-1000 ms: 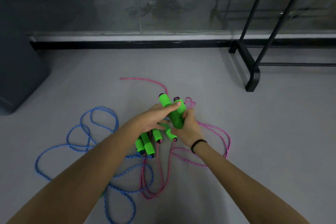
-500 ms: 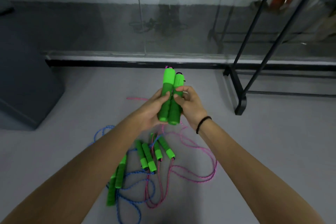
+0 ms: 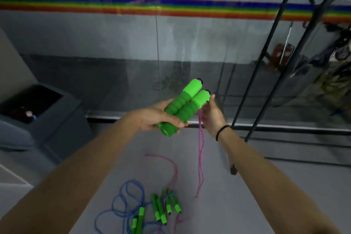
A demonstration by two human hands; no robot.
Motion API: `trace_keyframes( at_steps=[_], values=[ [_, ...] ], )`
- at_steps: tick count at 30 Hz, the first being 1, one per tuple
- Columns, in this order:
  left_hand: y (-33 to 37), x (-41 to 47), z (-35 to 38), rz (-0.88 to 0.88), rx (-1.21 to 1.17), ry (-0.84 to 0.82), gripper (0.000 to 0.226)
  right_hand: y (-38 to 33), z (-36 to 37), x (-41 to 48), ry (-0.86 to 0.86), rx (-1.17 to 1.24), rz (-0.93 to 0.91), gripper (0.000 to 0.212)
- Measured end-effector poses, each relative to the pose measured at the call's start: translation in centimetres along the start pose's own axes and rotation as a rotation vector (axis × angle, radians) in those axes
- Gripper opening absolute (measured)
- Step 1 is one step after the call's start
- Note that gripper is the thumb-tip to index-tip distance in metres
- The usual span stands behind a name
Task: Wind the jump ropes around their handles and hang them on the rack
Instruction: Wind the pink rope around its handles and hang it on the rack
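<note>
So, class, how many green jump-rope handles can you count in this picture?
8: two held together in the left hand, at and; six on the floor, around. Ropes may hide more.

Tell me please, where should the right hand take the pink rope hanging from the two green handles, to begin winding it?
Probably pinch the pink rope just below the handles' capped ends, coming from the right, where the right hand already is. There both strands hang straight and close together; lower down they trail loose to the floor. The left hand holds the handles' lower ends.
</note>
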State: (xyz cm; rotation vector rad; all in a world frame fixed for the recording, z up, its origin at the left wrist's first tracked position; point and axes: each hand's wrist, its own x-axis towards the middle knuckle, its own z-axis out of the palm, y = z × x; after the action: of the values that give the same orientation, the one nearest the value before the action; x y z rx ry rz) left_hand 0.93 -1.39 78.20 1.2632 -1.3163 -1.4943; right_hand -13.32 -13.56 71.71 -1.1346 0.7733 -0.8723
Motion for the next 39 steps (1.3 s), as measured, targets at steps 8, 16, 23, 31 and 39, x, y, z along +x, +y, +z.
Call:
trace_keyframes(
  at_steps=[8,16,23,31,39],
  values=[
    [13.8,-5.1,-1.8,0.089,0.117,0.223,0.037,-4.9,4.9,-5.9,-0.101,-0.146,-0.072,0.047],
    [17.0,-8.5,-3.4,0.078,0.557,0.362,0.029,-13.8,7.7,-13.8,-0.707,-1.586,-0.271,0.029],
    [17.9,-10.1,-3.6,0.029,1.642,0.228,0.038,-25.0,11.8,-11.7,-0.643,-1.626,-0.703,0.021],
    [18.4,-10.3,-4.4,0.273,1.100,0.174,0.036,-21.0,9.0,-6.2,-0.464,-0.451,-0.205,0.019],
    [16.9,-9.6,-3.4,0.303,0.392,0.237,0.033,-17.8,7.8,-7.3,-0.552,-0.087,0.032,0.024]
  ],
)
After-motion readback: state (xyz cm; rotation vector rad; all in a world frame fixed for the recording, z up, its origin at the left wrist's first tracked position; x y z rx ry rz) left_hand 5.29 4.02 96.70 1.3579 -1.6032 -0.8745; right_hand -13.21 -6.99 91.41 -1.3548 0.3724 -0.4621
